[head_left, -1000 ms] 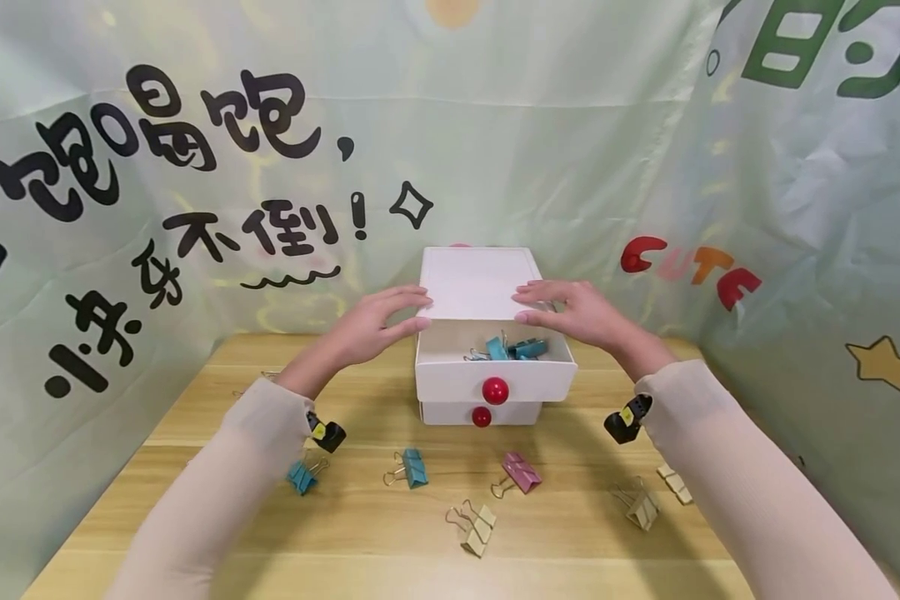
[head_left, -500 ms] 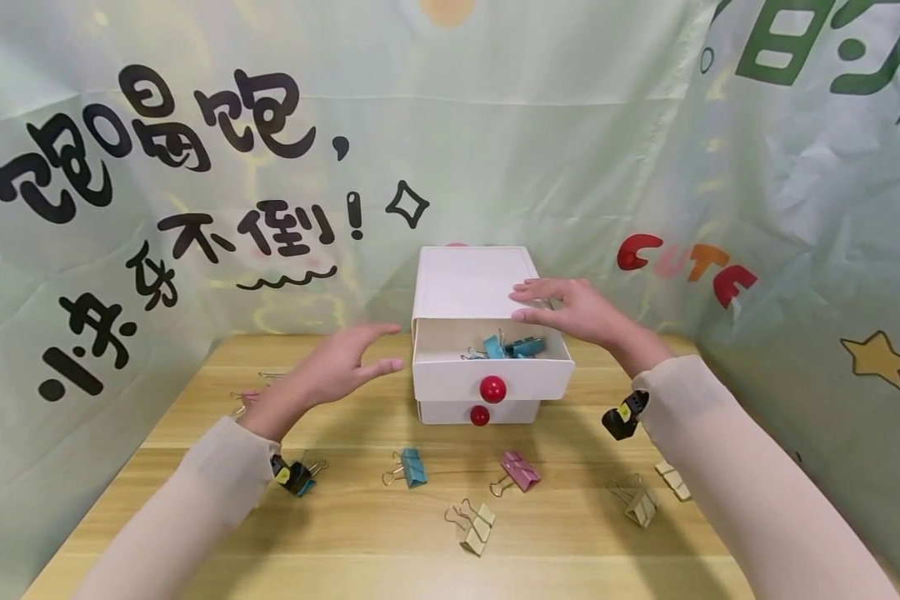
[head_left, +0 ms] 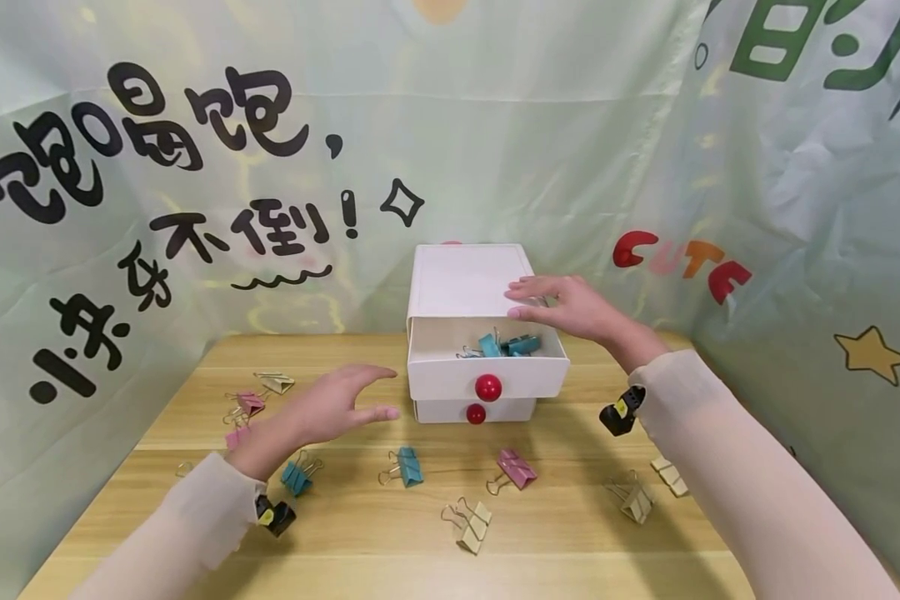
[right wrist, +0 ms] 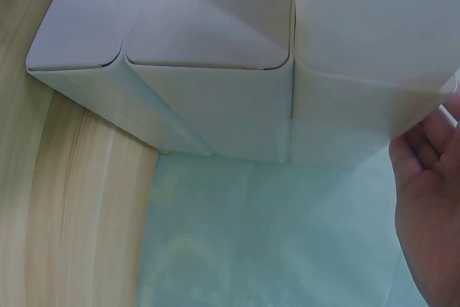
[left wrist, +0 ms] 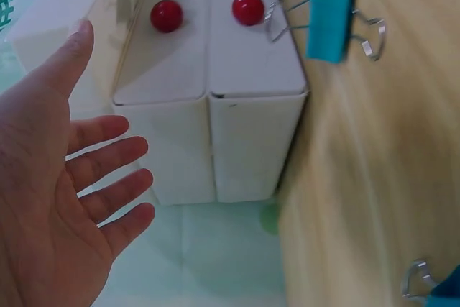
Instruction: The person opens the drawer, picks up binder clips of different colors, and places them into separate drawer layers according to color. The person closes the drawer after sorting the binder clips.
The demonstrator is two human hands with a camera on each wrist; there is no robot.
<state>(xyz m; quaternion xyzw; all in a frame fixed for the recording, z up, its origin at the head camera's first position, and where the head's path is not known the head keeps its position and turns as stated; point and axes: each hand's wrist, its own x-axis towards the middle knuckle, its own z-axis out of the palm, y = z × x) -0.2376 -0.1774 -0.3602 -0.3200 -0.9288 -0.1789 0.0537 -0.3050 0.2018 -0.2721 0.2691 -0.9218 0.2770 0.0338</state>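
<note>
The white drawer box stands by the far edge of the wooden table, about midway between its sides, with its top drawer pulled out toward the person and blue binder clips lying inside. The drawer's front runs left to right, roughly along the table's far edge, with a red knob at its middle. The right hand is the nearer one: its extended fingers rest over the box top's right edge near the front corner, so the drawer lies just below and to the left of them. The left hand grasps nothing; thumb and fingers are spread and point toward the drawer's left front corner, which lies near them, to their right, with a gap between. Nearer the person, a loose blue clip lies before the box.
</note>
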